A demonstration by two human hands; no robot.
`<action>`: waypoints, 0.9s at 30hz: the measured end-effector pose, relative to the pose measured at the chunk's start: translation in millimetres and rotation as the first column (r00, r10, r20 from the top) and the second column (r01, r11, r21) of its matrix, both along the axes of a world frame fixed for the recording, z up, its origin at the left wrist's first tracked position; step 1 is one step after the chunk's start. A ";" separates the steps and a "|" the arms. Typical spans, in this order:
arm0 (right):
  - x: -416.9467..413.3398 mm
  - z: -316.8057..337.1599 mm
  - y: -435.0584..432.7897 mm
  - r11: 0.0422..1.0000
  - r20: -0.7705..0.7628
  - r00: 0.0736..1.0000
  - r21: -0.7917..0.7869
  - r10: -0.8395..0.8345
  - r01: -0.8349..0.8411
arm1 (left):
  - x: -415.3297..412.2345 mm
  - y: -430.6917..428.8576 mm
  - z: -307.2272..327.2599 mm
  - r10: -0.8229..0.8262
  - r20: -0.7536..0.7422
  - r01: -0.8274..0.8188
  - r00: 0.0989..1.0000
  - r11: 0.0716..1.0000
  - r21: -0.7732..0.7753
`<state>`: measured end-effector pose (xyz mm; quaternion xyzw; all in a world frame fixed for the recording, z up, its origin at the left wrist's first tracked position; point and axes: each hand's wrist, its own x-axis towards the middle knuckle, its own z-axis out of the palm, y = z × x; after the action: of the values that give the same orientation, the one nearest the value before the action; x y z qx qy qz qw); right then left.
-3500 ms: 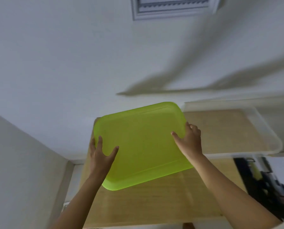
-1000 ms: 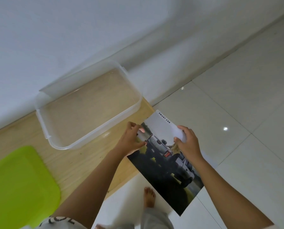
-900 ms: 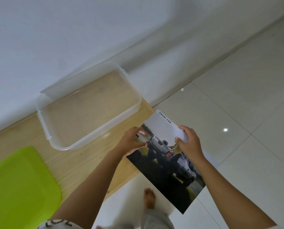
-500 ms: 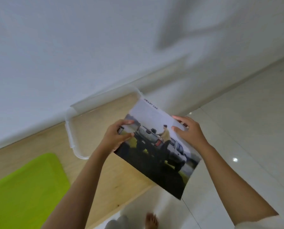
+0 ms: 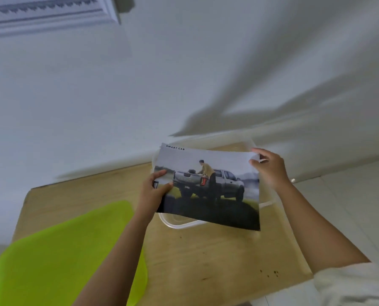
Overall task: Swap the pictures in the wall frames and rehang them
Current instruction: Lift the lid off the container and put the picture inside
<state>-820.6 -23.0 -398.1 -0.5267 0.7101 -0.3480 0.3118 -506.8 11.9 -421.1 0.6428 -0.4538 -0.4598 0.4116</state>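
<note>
Moulding of a white wall frame (image 5: 47, 16) shows blurred at the top-left corner, hanging on the pale wall (image 5: 184, 74). Below it, at the lower left, a lime-green tray (image 5: 62, 257) lies flat on the wooden counter (image 5: 217, 257).

The left hand (image 5: 154, 191) reaches over the tray's right end and pinches the left edge of the picture (image 5: 208, 186). Its thumb lies on the printed face and its fingers (image 5: 158, 174) curl over the edge. A small dark spot by the thumb is too unclear to name.

The picture is 1 print of a pickup truck with a person standing at its bed and the words "SMART CAB" at its top left. It is held in the air, facing the camera, above a clear plastic container (image 5: 184, 224) that sits on the counter.

The right hand (image 5: 270, 167) grips the picture's upper right corner with its fingers bent round the edge. Farther right lies the white tiled floor (image 5: 349, 195), and a pale sleeve (image 5: 356, 283) shows at the lower right.
</note>
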 end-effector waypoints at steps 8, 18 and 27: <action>21.7 -24.1 -43.3 0.996 0.042 0.995 0.036 -0.088 0.087 | -32.5 1.6 -16.2 0.119 0.232 -0.121 0.965 0.993 -0.006; 16.0 -53.3 -51.9 0.991 -0.082 0.993 0.116 0.082 -0.072 | -64.7 -3.2 -42.0 -0.045 0.341 -0.065 0.939 0.950 0.305; 20.2 -82.5 -48.0 0.917 -0.243 0.914 0.318 0.326 -0.243 | -67.6 -4.8 -54.8 -0.181 0.612 -0.064 0.770 0.932 0.357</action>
<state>-800.4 -71.1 -480.6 -0.6209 0.7051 -0.1128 0.3234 -574.4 7.1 -475.9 0.8089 -0.4948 -0.3029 0.0953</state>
